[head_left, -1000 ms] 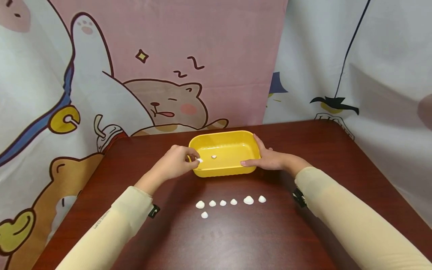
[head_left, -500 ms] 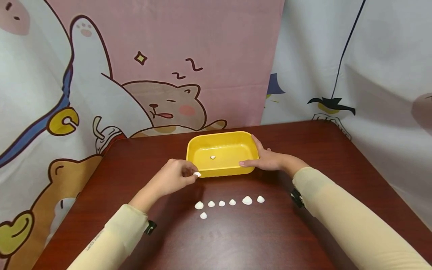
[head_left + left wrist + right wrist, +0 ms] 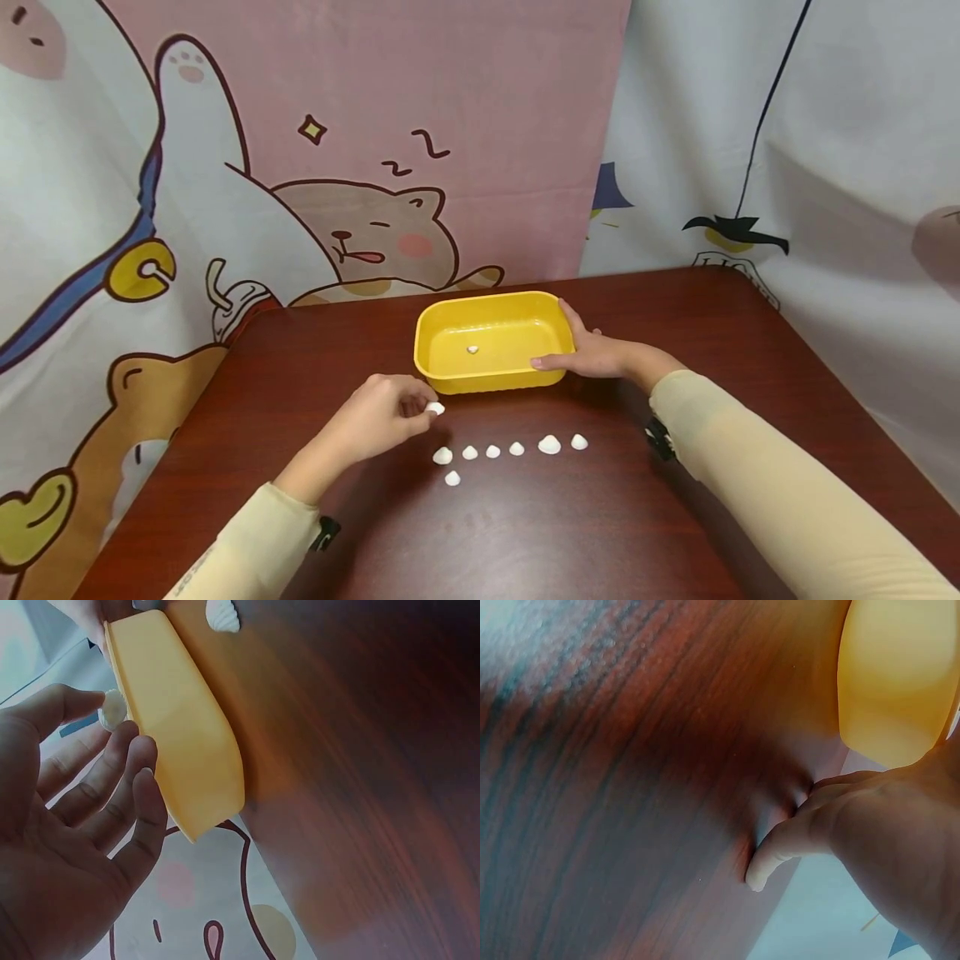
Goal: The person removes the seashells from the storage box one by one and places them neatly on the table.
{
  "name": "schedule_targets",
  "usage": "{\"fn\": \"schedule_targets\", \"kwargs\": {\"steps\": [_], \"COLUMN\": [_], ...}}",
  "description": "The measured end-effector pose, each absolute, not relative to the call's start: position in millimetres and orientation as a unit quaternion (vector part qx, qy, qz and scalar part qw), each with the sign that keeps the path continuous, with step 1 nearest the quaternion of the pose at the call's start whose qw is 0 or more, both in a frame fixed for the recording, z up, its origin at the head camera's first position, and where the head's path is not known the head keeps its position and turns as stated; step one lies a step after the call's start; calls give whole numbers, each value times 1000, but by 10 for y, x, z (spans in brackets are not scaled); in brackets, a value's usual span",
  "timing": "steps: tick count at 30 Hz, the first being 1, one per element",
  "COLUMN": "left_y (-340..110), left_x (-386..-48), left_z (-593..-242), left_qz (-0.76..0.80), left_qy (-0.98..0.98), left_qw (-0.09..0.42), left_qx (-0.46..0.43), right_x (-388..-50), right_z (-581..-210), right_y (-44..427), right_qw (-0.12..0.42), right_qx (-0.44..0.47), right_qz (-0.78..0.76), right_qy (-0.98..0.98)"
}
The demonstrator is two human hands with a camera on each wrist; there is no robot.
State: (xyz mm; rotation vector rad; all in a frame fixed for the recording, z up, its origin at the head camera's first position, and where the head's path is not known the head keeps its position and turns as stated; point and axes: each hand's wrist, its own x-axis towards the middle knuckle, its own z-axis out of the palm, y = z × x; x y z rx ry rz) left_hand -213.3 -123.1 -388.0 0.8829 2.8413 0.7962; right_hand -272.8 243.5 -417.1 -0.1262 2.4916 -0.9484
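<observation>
My left hand [image 3: 386, 414] pinches a small white seashell [image 3: 436, 408] between thumb and fingertips, just in front of the near left corner of a yellow plastic basin [image 3: 487, 382]. The left wrist view shows this shell at the thumb tip, beside the basin's wall [image 3: 184, 727]. At the basin's right end, my right hand [image 3: 600, 356] holds it, the thumb over the near rim and another finger along the end. Inside the basin lies one small shell [image 3: 472, 350]. On the table in front, several white shells form a row [image 3: 492, 452], with a single shell [image 3: 452, 478] below its left end.
The dark reddish-brown wooden table [image 3: 570, 533] carries everything. Behind it hangs a cloth [image 3: 517, 150] with cartoon animals, reaching the table's back edge. Pale cloth [image 3: 862, 275] also hangs along the right side.
With the pinched shell, my left hand has come from over the basin's left end out past the rim and down toward the row. The right hand stays on the basin.
</observation>
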Motion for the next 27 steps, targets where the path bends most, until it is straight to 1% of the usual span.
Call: {"fn": "schedule_targets", "kwargs": {"steps": [7, 15, 21, 27], "left_y": [-1229, -1260, -1272, -1212], "left_x": [-2033, -1939, -1880, -1816], "left_z": [-3939, -4042, -4084, -4158], "left_qz": [258, 272, 282, 289], "left_qy": [924, 917, 912, 898], "left_qw": [25, 31, 52, 72], "left_qx": [280, 289, 292, 323], "right_x": [-2718, -2730, -2735, -2727], "right_z": [-4173, -4161, -4149, -4166], "right_y": [2441, 2418, 2414, 2427], "right_qw": [236, 237, 237, 237], "right_qx": [-49, -49, -44, -43], "right_qz": [-343, -344, -344, -343], "right_qy": [908, 907, 907, 908]}}
